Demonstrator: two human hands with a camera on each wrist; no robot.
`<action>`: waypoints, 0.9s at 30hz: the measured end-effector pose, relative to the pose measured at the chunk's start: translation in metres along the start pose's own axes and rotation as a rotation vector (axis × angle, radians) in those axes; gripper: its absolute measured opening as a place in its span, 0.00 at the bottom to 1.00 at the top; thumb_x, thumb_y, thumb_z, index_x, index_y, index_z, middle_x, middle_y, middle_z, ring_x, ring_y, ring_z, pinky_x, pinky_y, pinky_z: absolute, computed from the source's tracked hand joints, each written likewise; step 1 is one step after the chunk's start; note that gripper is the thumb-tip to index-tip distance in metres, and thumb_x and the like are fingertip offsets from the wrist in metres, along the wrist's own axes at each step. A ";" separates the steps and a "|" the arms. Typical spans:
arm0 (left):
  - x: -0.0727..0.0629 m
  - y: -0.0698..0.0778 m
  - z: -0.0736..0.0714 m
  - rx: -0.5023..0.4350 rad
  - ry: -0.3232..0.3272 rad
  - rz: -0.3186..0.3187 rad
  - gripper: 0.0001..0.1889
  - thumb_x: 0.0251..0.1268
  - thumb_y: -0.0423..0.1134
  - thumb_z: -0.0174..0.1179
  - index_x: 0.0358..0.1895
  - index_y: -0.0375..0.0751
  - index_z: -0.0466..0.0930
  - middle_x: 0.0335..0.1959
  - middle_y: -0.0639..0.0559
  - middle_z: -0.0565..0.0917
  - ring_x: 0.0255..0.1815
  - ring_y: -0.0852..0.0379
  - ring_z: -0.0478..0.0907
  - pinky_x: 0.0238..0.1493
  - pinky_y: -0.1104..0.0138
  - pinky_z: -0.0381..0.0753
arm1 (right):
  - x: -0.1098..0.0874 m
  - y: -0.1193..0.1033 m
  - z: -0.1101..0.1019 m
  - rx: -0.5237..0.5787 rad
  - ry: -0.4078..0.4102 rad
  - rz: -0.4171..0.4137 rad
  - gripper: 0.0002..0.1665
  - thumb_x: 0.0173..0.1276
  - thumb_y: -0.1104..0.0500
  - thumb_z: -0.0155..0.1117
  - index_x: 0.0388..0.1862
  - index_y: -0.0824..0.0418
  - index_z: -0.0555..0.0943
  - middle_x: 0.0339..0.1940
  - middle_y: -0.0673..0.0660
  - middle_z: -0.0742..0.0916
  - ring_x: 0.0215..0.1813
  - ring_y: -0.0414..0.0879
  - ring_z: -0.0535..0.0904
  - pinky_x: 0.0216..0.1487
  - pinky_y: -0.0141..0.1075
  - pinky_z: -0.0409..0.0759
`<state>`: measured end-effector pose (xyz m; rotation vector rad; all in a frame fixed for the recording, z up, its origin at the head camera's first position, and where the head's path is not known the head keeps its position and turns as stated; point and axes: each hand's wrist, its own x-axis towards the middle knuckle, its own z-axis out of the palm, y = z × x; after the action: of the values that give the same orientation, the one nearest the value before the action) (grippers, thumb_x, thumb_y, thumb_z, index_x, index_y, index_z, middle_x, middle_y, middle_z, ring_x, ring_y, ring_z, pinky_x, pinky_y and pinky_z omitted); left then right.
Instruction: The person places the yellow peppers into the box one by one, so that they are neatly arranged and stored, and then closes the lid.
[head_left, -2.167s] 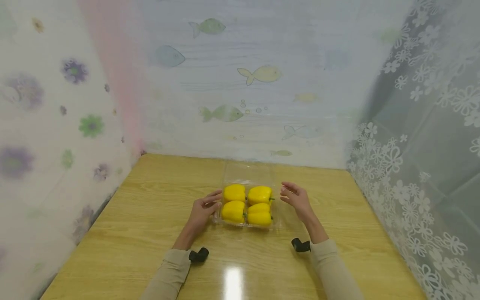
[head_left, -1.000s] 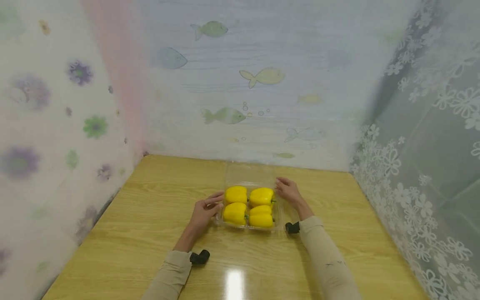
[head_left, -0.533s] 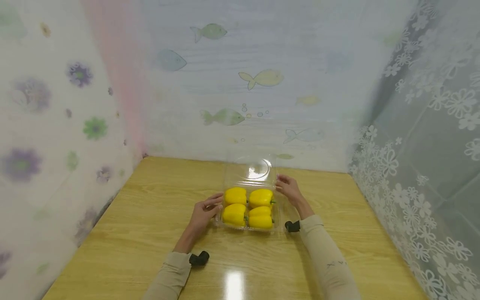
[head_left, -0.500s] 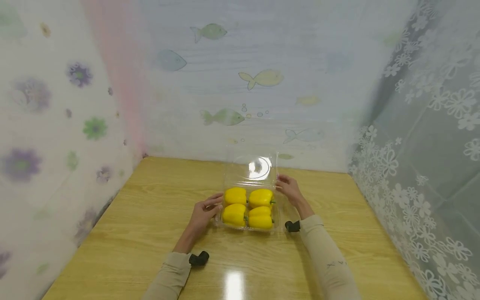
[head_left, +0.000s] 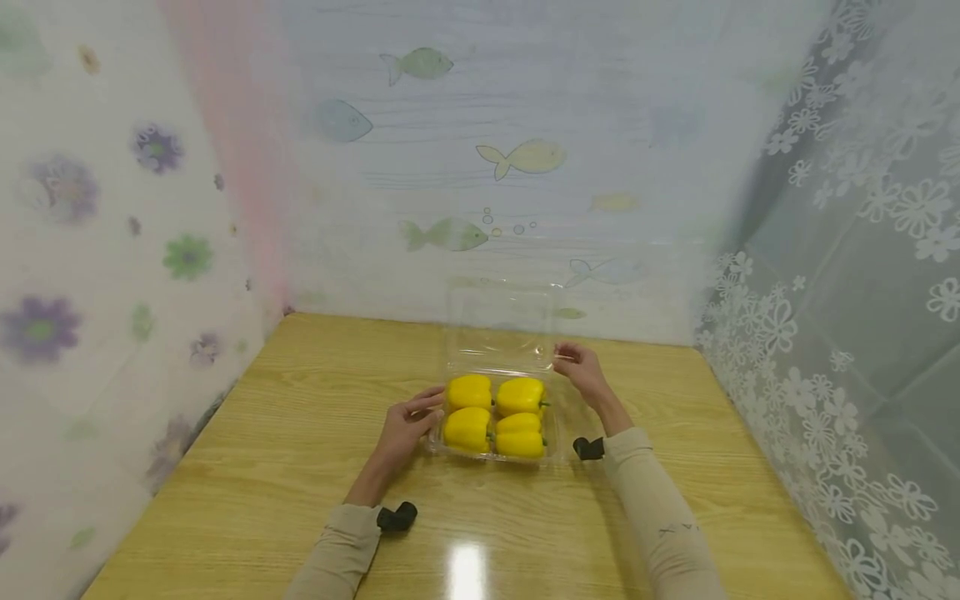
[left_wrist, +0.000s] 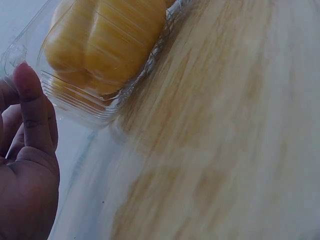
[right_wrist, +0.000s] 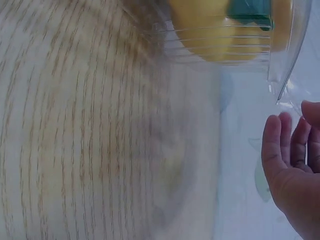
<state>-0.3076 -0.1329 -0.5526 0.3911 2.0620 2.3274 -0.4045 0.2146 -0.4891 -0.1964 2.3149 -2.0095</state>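
A clear plastic clamshell container holds several yellow bell peppers with green stems, lying in two rows. Its hinged clear lid stands raised at the back, leaning away from the peppers. At the container's left side my left hand grips the rim; in the left wrist view its thumb presses the rim corner with the fingers below. My right hand is at the lid's lower right edge, thumb and fingers curled about the clear plastic there. In the right wrist view the fingers reach up beside that edge.
The container sits on a wood-grain table, near the middle. A fish-patterned curtain hangs close behind the lid, and patterned sheets flank the table left and right. Black wrist-camera mounts project from both sleeves.
My right hand has come in from the right to the lid's edge and edged slightly upward. The lid has swung up from lying back to standing more upright. My left hand has stayed in place.
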 end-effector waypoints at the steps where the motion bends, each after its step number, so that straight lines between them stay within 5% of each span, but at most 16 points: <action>1: 0.000 -0.001 0.000 0.001 0.000 0.001 0.18 0.72 0.31 0.63 0.61 0.27 0.81 0.72 0.39 0.74 0.30 0.62 0.75 0.28 0.74 0.76 | 0.000 -0.001 0.000 -0.002 0.001 0.001 0.26 0.75 0.73 0.53 0.69 0.79 0.65 0.67 0.76 0.71 0.62 0.57 0.74 0.57 0.33 0.81; 10: 0.001 -0.002 -0.002 0.014 0.000 0.014 0.18 0.72 0.31 0.62 0.61 0.28 0.81 0.71 0.40 0.74 0.28 0.61 0.74 0.28 0.74 0.76 | 0.000 -0.002 -0.001 -0.008 0.006 -0.057 0.29 0.74 0.74 0.56 0.71 0.77 0.63 0.55 0.72 0.76 0.45 0.41 0.79 0.58 0.40 0.83; 18: 0.001 -0.002 -0.002 -0.003 -0.003 0.000 0.17 0.72 0.30 0.62 0.61 0.27 0.80 0.71 0.41 0.74 0.30 0.62 0.75 0.28 0.74 0.76 | 0.000 -0.010 -0.004 -0.042 0.041 -0.117 0.23 0.76 0.70 0.57 0.66 0.79 0.69 0.58 0.71 0.77 0.54 0.55 0.81 0.50 0.29 0.83; 27: 0.002 -0.001 -0.001 -0.002 -0.003 -0.015 0.18 0.73 0.30 0.61 0.62 0.28 0.80 0.72 0.41 0.73 0.27 0.62 0.73 0.28 0.74 0.74 | 0.005 -0.019 -0.004 -0.003 0.077 -0.166 0.22 0.77 0.66 0.58 0.66 0.76 0.72 0.57 0.71 0.77 0.53 0.51 0.81 0.51 0.29 0.83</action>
<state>-0.3101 -0.1336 -0.5535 0.3778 2.0536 2.3194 -0.4093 0.2150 -0.4697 -0.3274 2.4223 -2.1252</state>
